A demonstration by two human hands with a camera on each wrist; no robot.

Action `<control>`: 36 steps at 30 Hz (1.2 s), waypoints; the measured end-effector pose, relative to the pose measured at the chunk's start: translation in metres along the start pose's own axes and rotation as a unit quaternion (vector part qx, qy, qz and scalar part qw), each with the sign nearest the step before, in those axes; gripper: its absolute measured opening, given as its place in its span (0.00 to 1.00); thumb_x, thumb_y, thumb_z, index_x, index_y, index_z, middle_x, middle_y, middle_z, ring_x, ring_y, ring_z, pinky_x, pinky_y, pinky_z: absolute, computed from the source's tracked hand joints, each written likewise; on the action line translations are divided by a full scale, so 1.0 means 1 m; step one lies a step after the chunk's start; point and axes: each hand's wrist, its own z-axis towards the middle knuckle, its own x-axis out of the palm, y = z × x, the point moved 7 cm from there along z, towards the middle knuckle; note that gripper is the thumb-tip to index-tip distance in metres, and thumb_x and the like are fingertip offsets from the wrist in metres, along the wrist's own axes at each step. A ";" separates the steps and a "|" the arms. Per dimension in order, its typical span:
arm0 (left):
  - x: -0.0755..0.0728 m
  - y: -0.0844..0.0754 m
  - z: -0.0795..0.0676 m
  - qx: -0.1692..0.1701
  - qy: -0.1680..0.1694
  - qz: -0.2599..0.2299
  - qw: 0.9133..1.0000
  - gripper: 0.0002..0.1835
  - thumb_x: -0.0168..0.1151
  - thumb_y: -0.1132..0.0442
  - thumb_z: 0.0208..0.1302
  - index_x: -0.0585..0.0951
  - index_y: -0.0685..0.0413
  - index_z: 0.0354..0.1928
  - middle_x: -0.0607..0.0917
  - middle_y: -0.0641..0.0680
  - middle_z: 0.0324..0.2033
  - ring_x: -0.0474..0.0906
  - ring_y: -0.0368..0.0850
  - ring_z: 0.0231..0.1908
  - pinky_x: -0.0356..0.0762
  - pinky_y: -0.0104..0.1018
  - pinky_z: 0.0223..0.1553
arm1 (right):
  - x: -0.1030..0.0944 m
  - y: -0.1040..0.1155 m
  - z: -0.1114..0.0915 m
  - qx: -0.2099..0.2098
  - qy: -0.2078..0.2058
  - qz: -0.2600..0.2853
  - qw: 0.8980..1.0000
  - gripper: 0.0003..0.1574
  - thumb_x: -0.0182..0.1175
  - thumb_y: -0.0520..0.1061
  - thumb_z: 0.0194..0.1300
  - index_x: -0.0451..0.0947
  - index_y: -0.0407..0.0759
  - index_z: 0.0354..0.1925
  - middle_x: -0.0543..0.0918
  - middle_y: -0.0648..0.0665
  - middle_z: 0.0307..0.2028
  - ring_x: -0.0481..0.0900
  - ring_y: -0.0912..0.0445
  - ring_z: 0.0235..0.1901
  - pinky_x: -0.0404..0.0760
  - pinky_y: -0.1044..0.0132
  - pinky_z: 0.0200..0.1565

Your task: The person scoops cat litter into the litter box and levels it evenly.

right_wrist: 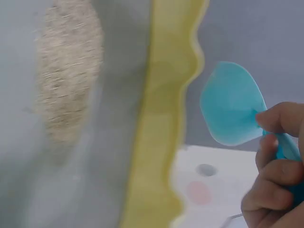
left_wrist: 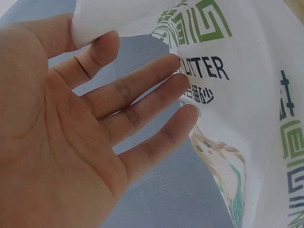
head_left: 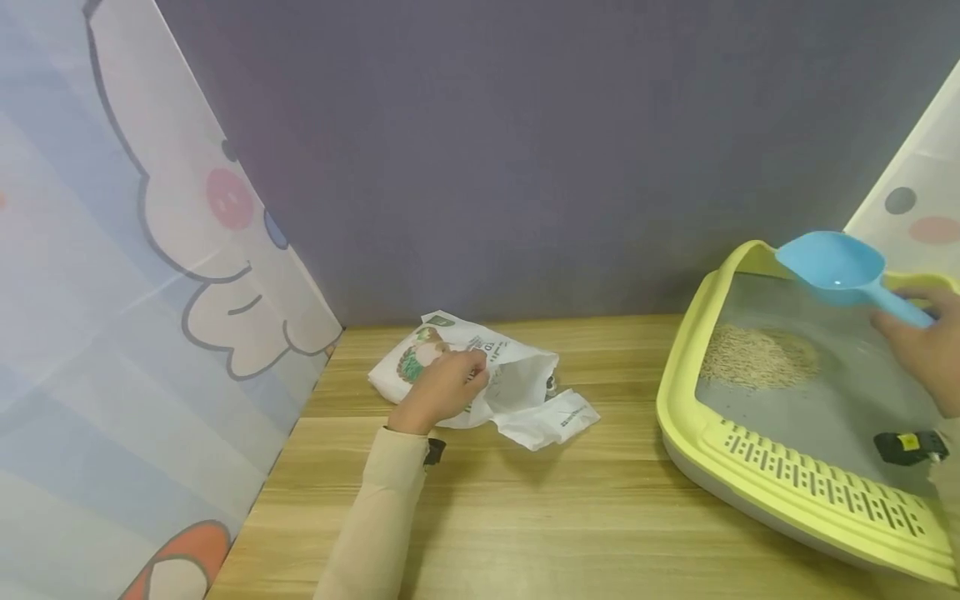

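Note:
A white printed cat litter bag (head_left: 465, 367) lies on the wooden table, its torn mouth facing right. My left hand (head_left: 444, 387) pinches the edge of that bag between thumb and index finger, as the left wrist view shows; the other fingers (left_wrist: 137, 114) extend along the printed side. At the right, my right hand (head_left: 926, 342) grips the handle of a blue scoop (head_left: 840, 267). No litter shows in the scoop's bowl in the right wrist view. Below the scoop is a litter box (head_left: 678, 392) with a yellow rim and grey pan, holding a pile of pale litter (head_left: 753, 358).
A dark grey panel (head_left: 525, 167) stands behind the table (head_left: 525, 525). A cartoon-printed sheet (head_left: 90, 333) borders the left, and a similar sheet (head_left: 922, 192) is at the right behind the litter box. The box's perforated yellow edge faces the near side.

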 end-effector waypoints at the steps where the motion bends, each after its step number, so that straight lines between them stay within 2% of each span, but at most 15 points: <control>1: 0.001 0.000 0.000 0.001 0.000 0.000 1.000 0.14 0.54 0.60 0.73 0.70 0.46 0.26 0.69 0.45 0.20 0.66 0.40 0.23 0.68 0.38 0.35 | -0.003 0.006 -0.003 0.002 -0.006 0.008 1.000 0.33 0.56 0.46 0.72 0.67 0.30 0.69 0.73 0.22 0.50 0.68 0.55 0.31 0.61 0.66 0.32; 3: 0.001 0.000 0.001 0.000 0.000 0.001 1.000 0.14 0.54 0.60 0.73 0.70 0.46 0.26 0.70 0.45 0.20 0.67 0.40 0.23 0.68 0.38 0.35 | -0.007 0.021 -0.010 -0.009 0.005 0.019 1.000 0.35 0.57 0.49 0.73 0.67 0.33 0.70 0.75 0.23 0.51 0.66 0.63 0.31 0.62 0.67 0.32; 4: 0.002 0.000 0.001 -0.001 0.001 0.001 1.000 0.14 0.54 0.60 0.73 0.70 0.46 0.26 0.70 0.45 0.20 0.66 0.40 0.23 0.68 0.38 0.34 | -0.009 0.030 -0.013 -0.019 0.011 0.023 0.999 0.35 0.59 0.50 0.72 0.69 0.34 0.69 0.79 0.29 0.47 0.65 0.67 0.30 0.62 0.67 0.32; 6: 0.002 0.000 0.001 -0.003 0.001 0.000 1.000 0.14 0.54 0.60 0.73 0.70 0.46 0.26 0.69 0.45 0.20 0.66 0.40 0.23 0.68 0.37 0.33 | -0.011 0.052 -0.023 -0.049 0.040 0.020 0.998 0.35 0.61 0.54 0.71 0.72 0.34 0.67 0.81 0.28 0.46 0.66 0.70 0.30 0.63 0.67 0.29; 10: 0.003 0.001 0.001 -0.004 0.002 -0.002 1.000 0.14 0.54 0.60 0.73 0.70 0.46 0.26 0.69 0.45 0.20 0.66 0.40 0.23 0.66 0.36 0.30 | -0.010 0.104 -0.046 -0.159 0.070 0.001 0.985 0.32 0.69 0.55 0.65 0.80 0.39 0.61 0.88 0.31 0.39 0.70 0.63 0.25 0.64 0.66 0.25; 11: 0.003 0.001 0.001 -0.003 0.002 -0.004 1.000 0.14 0.54 0.60 0.73 0.70 0.46 0.26 0.69 0.45 0.20 0.65 0.40 0.23 0.66 0.36 0.30 | -0.008 0.117 -0.054 -0.189 0.079 0.000 0.979 0.30 0.70 0.55 0.64 0.82 0.42 0.59 0.86 0.27 0.41 0.70 0.62 0.25 0.64 0.65 0.25; 12: 0.003 0.001 0.001 -0.002 0.002 -0.004 1.000 0.14 0.53 0.60 0.73 0.70 0.46 0.26 0.69 0.45 0.20 0.65 0.40 0.23 0.66 0.36 0.30 | -0.006 0.129 -0.061 -0.220 0.083 0.001 0.972 0.29 0.72 0.53 0.62 0.84 0.42 0.57 0.88 0.30 0.38 0.68 0.65 0.24 0.64 0.66 0.24; 13: 0.004 0.001 0.002 -0.001 0.002 -0.004 1.000 0.14 0.53 0.60 0.73 0.70 0.46 0.26 0.69 0.45 0.20 0.65 0.39 0.23 0.66 0.36 0.30 | -0.003 0.140 -0.069 -0.246 0.090 -0.002 0.965 0.27 0.73 0.53 0.61 0.85 0.44 0.56 0.88 0.33 0.32 0.67 0.66 0.22 0.64 0.66 0.24; 17: 0.003 0.001 0.002 0.002 0.001 -0.003 1.000 0.14 0.53 0.61 0.73 0.69 0.46 0.25 0.69 0.45 0.20 0.64 0.39 0.22 0.68 0.38 0.36 | 0.018 0.180 -0.103 -0.332 0.151 -0.004 0.931 0.21 0.72 0.51 0.61 0.87 0.47 0.52 0.84 0.52 0.25 0.66 0.67 0.22 0.65 0.68 0.26; 21: 0.003 0.002 0.002 0.003 0.003 -0.001 1.000 0.14 0.53 0.61 0.73 0.69 0.46 0.25 0.69 0.45 0.20 0.64 0.39 0.23 0.68 0.39 0.38 | 0.049 0.210 -0.135 -0.385 0.230 0.008 0.894 0.16 0.70 0.50 0.64 0.87 0.48 0.49 0.82 0.61 0.27 0.67 0.69 0.22 0.69 0.70 0.28; 24: 0.004 0.002 0.002 0.003 0.005 0.000 1.000 0.14 0.53 0.61 0.72 0.69 0.46 0.25 0.70 0.45 0.21 0.65 0.40 0.23 0.67 0.38 0.34 | 0.075 0.228 -0.150 -0.397 0.264 0.024 0.879 0.14 0.70 0.51 0.65 0.86 0.48 0.46 0.85 0.61 0.30 0.70 0.69 0.23 0.73 0.69 0.29; 26: 0.005 0.002 0.003 0.004 0.007 0.000 1.000 0.14 0.53 0.62 0.72 0.69 0.46 0.25 0.71 0.46 0.21 0.65 0.40 0.24 0.67 0.37 0.33 | 0.091 0.236 -0.155 -0.391 0.274 0.034 0.878 0.13 0.69 0.51 0.65 0.85 0.47 0.44 0.86 0.58 0.30 0.71 0.68 0.24 0.74 0.68 0.30; 29: 0.005 0.001 0.002 0.007 0.010 0.000 1.000 0.13 0.53 0.62 0.72 0.70 0.46 0.25 0.71 0.45 0.22 0.65 0.39 0.24 0.66 0.36 0.32 | 0.113 0.244 -0.161 -0.368 0.287 0.046 0.883 0.11 0.68 0.50 0.67 0.83 0.46 0.43 0.85 0.55 0.30 0.72 0.64 0.24 0.73 0.66 0.30; 34: 0.004 -0.001 0.002 0.010 0.014 -0.002 1.000 0.13 0.53 0.62 0.72 0.69 0.46 0.25 0.70 0.45 0.21 0.65 0.39 0.24 0.65 0.35 0.30 | 0.136 0.257 -0.169 -0.346 0.272 0.045 0.897 0.08 0.66 0.47 0.67 0.83 0.44 0.42 0.80 0.53 0.25 0.69 0.60 0.22 0.70 0.65 0.28; 36: 0.004 -0.002 0.002 0.011 0.014 0.000 1.000 0.13 0.53 0.62 0.72 0.69 0.46 0.25 0.69 0.45 0.21 0.65 0.39 0.24 0.65 0.34 0.30 | 0.142 0.263 -0.171 -0.345 0.260 0.045 0.901 0.10 0.66 0.47 0.67 0.84 0.43 0.43 0.82 0.52 0.26 0.69 0.60 0.21 0.71 0.64 0.28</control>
